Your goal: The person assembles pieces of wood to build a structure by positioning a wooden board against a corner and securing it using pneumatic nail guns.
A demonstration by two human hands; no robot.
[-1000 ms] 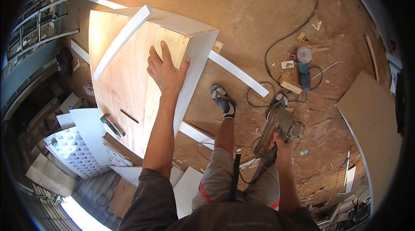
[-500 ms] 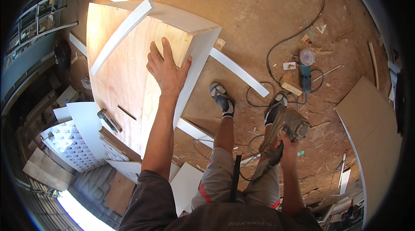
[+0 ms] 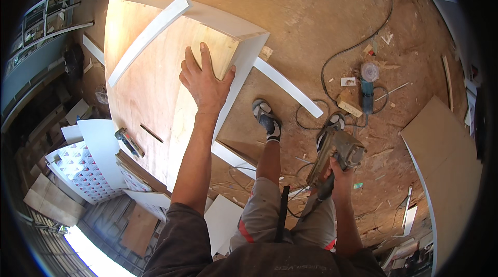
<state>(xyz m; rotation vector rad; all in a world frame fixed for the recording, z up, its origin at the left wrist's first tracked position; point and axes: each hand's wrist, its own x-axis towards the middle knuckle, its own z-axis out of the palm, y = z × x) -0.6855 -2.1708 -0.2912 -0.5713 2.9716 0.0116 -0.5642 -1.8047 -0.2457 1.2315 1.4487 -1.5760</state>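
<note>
My left hand (image 3: pixel 206 85) lies with fingers spread on the pale wooden face of a large box-like cabinet (image 3: pixel 140 82), close to its right edge. A long white strip (image 3: pixel 148 41) crosses that face beyond my fingers. Down at my right, my right hand (image 3: pixel 340 173) is wrapped round the handle of a dusty nail gun (image 3: pixel 346 148), held above the floor in front of my right leg. A small hand tool with a blue-green part (image 3: pixel 128 142) and a thin dark stick or slot (image 3: pixel 151 133) show on the cabinet's lower left.
An angle grinder (image 3: pixel 367 88) lies on the dirt floor beside a wood block (image 3: pixel 349 103), with a black cable (image 3: pixel 358 44) looping about. White strips (image 3: pixel 288 86) jut out beneath the cabinet. A large brown board (image 3: pixel 446 168) stands at the right; panels (image 3: pixel 98 147) lean at the left.
My right hand has shifted the nail gun slightly left and nearer to me, tilting it a little. My left hand stays spread on the cabinet. The view has moved slightly.
</note>
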